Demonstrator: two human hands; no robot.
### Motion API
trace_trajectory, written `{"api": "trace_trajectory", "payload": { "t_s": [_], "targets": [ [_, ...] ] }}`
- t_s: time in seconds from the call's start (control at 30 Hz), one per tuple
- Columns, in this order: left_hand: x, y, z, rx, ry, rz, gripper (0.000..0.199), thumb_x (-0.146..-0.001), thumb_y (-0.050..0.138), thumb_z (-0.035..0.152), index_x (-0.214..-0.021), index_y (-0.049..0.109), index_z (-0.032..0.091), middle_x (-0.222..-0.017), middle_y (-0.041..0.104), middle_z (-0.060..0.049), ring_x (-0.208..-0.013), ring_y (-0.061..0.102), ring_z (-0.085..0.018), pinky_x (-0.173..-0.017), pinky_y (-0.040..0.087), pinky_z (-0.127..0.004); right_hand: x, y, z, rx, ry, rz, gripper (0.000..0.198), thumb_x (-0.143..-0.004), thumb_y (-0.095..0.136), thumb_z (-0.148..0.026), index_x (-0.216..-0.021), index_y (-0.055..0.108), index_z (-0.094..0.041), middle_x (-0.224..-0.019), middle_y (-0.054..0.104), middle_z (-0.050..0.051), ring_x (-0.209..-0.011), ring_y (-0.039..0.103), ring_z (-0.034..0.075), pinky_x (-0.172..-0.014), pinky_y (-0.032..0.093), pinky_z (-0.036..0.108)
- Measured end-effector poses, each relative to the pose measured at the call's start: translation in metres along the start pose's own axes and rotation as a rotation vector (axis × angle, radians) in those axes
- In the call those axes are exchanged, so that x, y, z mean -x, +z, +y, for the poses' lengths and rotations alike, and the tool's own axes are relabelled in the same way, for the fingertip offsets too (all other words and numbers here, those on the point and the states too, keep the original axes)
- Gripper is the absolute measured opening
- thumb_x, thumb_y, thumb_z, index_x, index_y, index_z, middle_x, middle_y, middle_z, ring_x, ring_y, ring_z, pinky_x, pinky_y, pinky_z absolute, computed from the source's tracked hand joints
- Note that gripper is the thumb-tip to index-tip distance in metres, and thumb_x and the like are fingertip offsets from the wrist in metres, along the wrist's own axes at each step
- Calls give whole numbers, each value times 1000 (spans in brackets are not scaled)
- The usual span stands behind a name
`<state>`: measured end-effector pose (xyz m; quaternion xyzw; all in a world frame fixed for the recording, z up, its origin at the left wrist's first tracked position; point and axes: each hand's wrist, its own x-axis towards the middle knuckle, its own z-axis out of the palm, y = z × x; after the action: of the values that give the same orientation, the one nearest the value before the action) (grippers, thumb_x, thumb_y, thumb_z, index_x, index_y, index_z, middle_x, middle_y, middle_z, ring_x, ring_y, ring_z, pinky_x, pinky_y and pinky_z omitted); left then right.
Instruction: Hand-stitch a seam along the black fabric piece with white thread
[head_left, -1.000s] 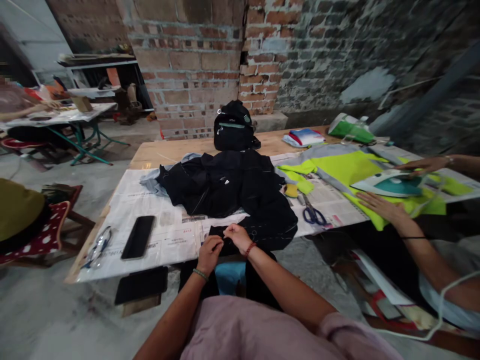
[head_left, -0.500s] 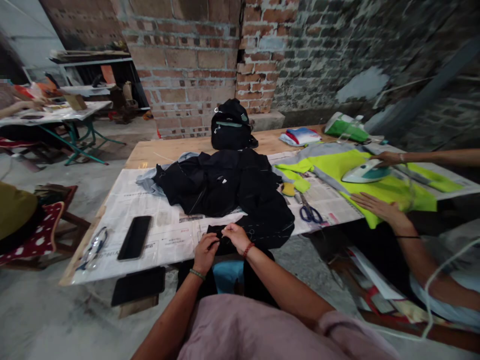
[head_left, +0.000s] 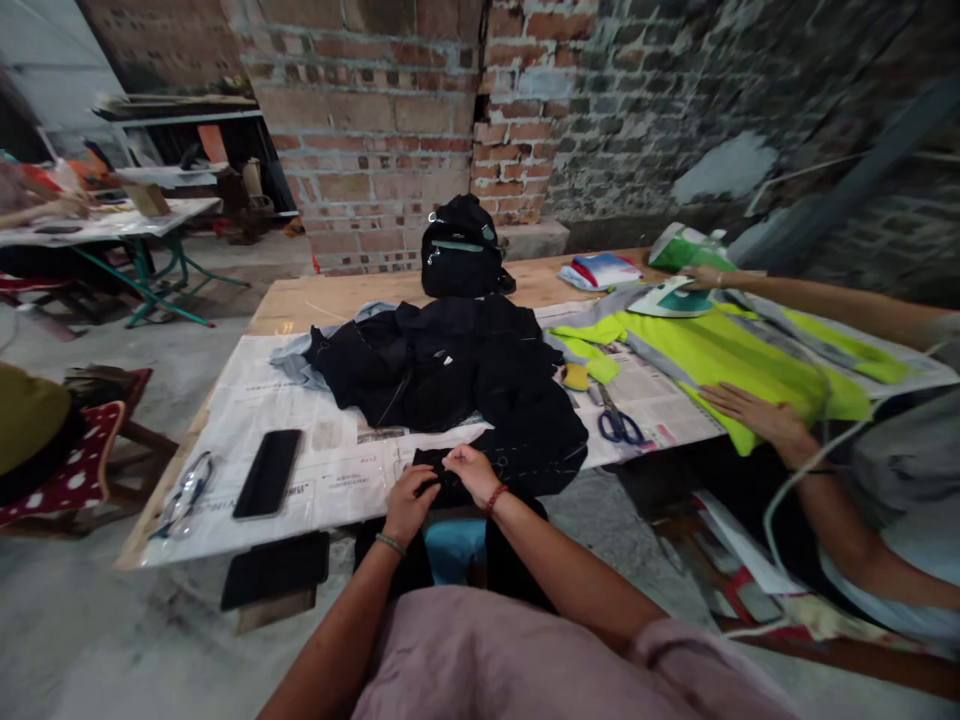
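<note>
A black garment [head_left: 450,360] lies bunched on the newspaper-covered table, and one part of it hangs over the front edge near my lap. My left hand [head_left: 410,497] is closed on the near end of this black cloth, fingers curled over its edge. Just right of it, my right hand [head_left: 472,474] makes a pinch at the same cloth; whatever is between its fingertips is too small to make out. Pale stitch lines show on the cloth beside my right hand. A little grey cloth [head_left: 294,364] sticks out from under the garment at the left.
A phone [head_left: 268,474] and glasses [head_left: 184,494] lie at the left. Blue-handled scissors [head_left: 619,424] rest right of the garment. Behind it stands a black backpack [head_left: 463,250]. At the right, a co-worker holds an iron [head_left: 670,298] on a yellow vest [head_left: 757,360]; its cord hangs nearby.
The co-worker's iron has moved away and to the left across the yellow vest. My hands stay in nearly the same place on the black cloth.
</note>
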<state>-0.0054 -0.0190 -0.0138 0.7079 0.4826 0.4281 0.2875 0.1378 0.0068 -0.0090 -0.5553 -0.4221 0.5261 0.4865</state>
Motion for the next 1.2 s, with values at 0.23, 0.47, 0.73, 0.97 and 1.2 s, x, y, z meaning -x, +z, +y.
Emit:
{"api": "trace_trajectory", "payload": {
  "t_s": [0.23, 0.47, 0.73, 0.97, 1.2],
  "targets": [
    [-4, -3, -1, 33, -54, -58, 13, -72, 57, 23, -82, 64, 21, -85, 64, -2, -84, 58, -15, -80, 47, -33, 1, -1, -1, 3, -3, -17, 15, -60, 59, -30, -62, 53, -16, -57, 55, -3, -54, 48, 9, -57, 37, 21],
    [-1, -1, -3, 66, -2, -71, 12, -73, 55, 21, -78, 66, 21, -83, 65, -3, -81, 59, -15, -75, 49, -31, 2, 1, 2, 182, -75, -75, 12, -65, 53, -28, -61, 52, -17, -54, 52, -4, -52, 45, 8, -52, 34, 19],
    [-1, 2, 0, 3, 46, -28, 13, -73, 53, 15, -74, 65, 19, -78, 64, -3, -75, 58, -14, -70, 49, -29, 5, 7, 3, 398, -188, -59, 9, -65, 52, -23, -57, 52, -18, -53, 52, -3, -53, 45, 9, -51, 32, 19],
    [1, 1, 0, 20, 63, -53, 10, -73, 56, 20, -73, 66, 19, -80, 64, -4, -79, 59, -15, -73, 50, -31, -5, 4, -13, -57, 107, 131, 8, -60, 52, -22, -56, 48, -18, -46, 54, -3, -46, 49, 10, -52, 38, 22],
    [2, 5, -4, 17, 45, -1, 10, -72, 56, 20, -74, 66, 20, -81, 64, -4, -80, 59, -15, -74, 50, -32, 3, 5, -8, 153, -48, 1, 9, -63, 52, -25, -57, 51, -18, -51, 55, -4, -50, 49, 10, -53, 37, 21]
  ]
}}
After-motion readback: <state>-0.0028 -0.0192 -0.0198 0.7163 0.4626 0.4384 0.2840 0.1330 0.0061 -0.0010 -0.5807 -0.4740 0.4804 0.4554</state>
